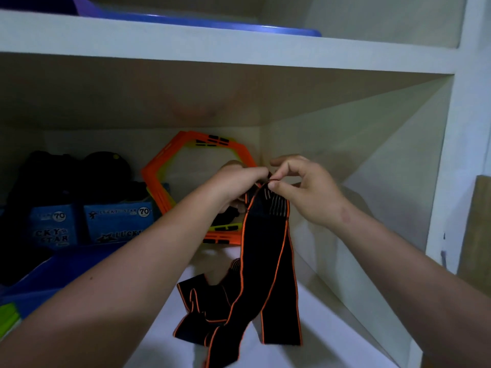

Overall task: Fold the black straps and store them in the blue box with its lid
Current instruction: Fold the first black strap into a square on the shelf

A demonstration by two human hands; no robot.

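A long black strap (265, 256) with orange edging hangs doubled over from both hands inside a white shelf compartment. My left hand (236, 181) pinches its top fold from the left. My right hand (303, 187) pinches the same fold from the right with thumb and forefinger. The strap's lower ends trail onto the white shelf floor (313, 328), where more black strap (202, 298) lies bunched. A blue lid or box edge (53, 272) shows at the lower left, partly behind my left forearm.
Orange and yellow hexagonal frames (170, 160) lean at the back of the shelf. Blue cardboard boxes (117, 221) printed "Lucky Star 70" and dark bags (66, 176) fill the left. A blue plastic item (202, 22) sits on the shelf above. The compartment's right wall (372, 181) is close.
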